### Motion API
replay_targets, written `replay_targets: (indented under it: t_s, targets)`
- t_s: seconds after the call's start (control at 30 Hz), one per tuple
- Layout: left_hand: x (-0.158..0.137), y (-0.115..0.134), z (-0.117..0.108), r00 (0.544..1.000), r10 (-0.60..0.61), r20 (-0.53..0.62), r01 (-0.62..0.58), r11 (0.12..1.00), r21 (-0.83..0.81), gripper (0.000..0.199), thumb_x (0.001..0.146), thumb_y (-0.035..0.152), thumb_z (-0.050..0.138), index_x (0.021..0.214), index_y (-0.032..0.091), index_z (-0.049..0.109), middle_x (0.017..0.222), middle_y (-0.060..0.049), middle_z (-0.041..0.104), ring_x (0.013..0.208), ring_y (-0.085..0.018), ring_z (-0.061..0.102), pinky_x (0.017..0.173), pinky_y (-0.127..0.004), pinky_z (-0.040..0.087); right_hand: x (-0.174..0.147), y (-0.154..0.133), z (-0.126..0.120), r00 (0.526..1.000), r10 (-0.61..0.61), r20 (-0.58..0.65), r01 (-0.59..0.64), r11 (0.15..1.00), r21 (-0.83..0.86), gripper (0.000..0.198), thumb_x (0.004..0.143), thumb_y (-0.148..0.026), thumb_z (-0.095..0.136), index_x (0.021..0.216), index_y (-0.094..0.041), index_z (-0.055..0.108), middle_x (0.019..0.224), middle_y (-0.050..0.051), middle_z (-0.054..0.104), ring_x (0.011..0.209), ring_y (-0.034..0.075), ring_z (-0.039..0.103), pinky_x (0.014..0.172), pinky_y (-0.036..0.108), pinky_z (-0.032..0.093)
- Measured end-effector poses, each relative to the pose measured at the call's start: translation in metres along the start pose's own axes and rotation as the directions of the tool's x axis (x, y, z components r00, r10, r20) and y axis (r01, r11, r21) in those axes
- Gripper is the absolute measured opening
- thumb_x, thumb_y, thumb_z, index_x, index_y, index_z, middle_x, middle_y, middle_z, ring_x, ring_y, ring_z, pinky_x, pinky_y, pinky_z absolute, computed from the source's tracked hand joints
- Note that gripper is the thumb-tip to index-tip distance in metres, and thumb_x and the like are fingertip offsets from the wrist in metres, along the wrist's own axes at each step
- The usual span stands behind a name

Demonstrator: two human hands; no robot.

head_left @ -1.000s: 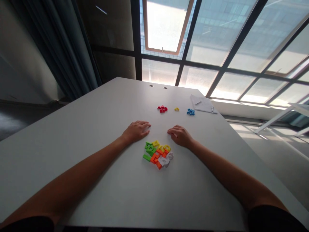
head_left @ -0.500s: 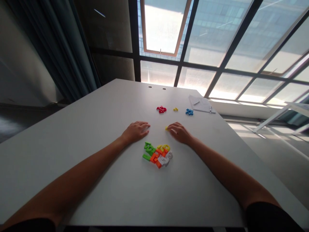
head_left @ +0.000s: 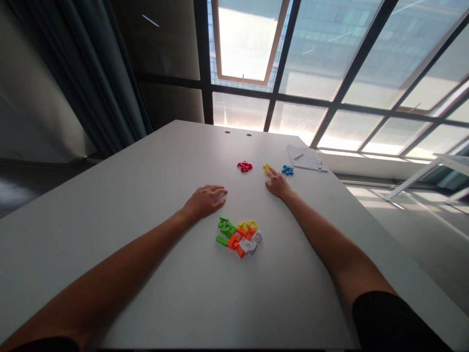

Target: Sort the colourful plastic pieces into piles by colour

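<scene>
My right hand (head_left: 277, 184) is at the far part of the table, its fingers closed on a yellow plastic letter at the small yellow group (head_left: 266, 167). The fingertips partly cover these yellow pieces. My left hand (head_left: 207, 199) lies on the tabletop with nothing in it, fingers stretched out and slightly apart. Nearer to me, between my forearms, is a mixed pile of plastic letters: green pieces (head_left: 226, 226), orange pieces (head_left: 236, 239), yellow pieces (head_left: 251, 225) and white pieces (head_left: 250, 244). Some overlap, so single shapes are hard to make out.
Red pieces (head_left: 245, 166) lie left of the yellow group, and blue pieces (head_left: 287, 170) lie to its right. A clear plastic bag or sheet (head_left: 306, 155) rests by the right edge of the white table (head_left: 146, 166). Windows rise behind it.
My right hand has moved away from me and slightly right, carrying a yellow letter from beside the mixed pile to the far yellow group. My left hand has stayed in place.
</scene>
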State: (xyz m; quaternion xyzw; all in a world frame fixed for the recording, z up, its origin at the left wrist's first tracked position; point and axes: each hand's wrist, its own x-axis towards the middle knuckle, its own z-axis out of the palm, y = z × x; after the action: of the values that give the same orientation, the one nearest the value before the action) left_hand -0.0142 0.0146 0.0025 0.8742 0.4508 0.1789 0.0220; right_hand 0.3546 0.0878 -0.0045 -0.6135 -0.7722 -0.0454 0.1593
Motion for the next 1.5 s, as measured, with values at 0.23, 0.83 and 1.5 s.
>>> replay_targets:
  t_s: [0.23, 0.83, 1.5]
  targets:
    - [-0.001, 0.002, -0.001, 1.000, -0.009, 0.017, 0.009, 1.000, 0.003, 0.043, 0.103, 0.044, 0.057, 0.139, 0.031, 0.076, 0.154, -0.008, 0.070, 0.140, -0.033, 0.065, 0.119, -0.054, 0.052, -0.005, 0.002, 0.002, 0.992, 0.118, -0.054, -0.119, 0.993, -0.013, 0.053, 0.104, -0.032, 0.051, 0.150, -0.012, 0.068, 0.152, 0.020, 0.068, 0.141, 0.038, 0.058, 0.123, 0.050, 0.043]
    - [-0.001, 0.003, -0.002, 1.000, -0.001, 0.012, 0.001, 1.000, 0.025, 0.041, 0.103, 0.042, 0.058, 0.138, 0.030, 0.076, 0.153, -0.008, 0.071, 0.138, -0.033, 0.066, 0.119, -0.052, 0.052, 0.015, -0.006, -0.004, 0.941, 0.224, 0.254, -0.192, 0.971, -0.145, 0.073, 0.112, -0.057, 0.027, 0.175, -0.022, 0.039, 0.183, 0.012, 0.033, 0.158, 0.041, 0.036, 0.124, 0.060, 0.034]
    - [-0.002, 0.002, 0.001, 1.000, -0.001, -0.002, 0.001, 1.000, 0.023, 0.041, 0.103, 0.041, 0.058, 0.138, 0.030, 0.077, 0.152, -0.007, 0.072, 0.138, -0.032, 0.067, 0.118, -0.053, 0.053, -0.097, -0.029, -0.015, 0.980, -0.186, 0.071, 0.182, 0.981, 0.070, 0.048, 0.110, -0.031, 0.051, 0.154, -0.016, 0.066, 0.163, 0.016, 0.062, 0.154, 0.037, 0.054, 0.127, 0.055, 0.042]
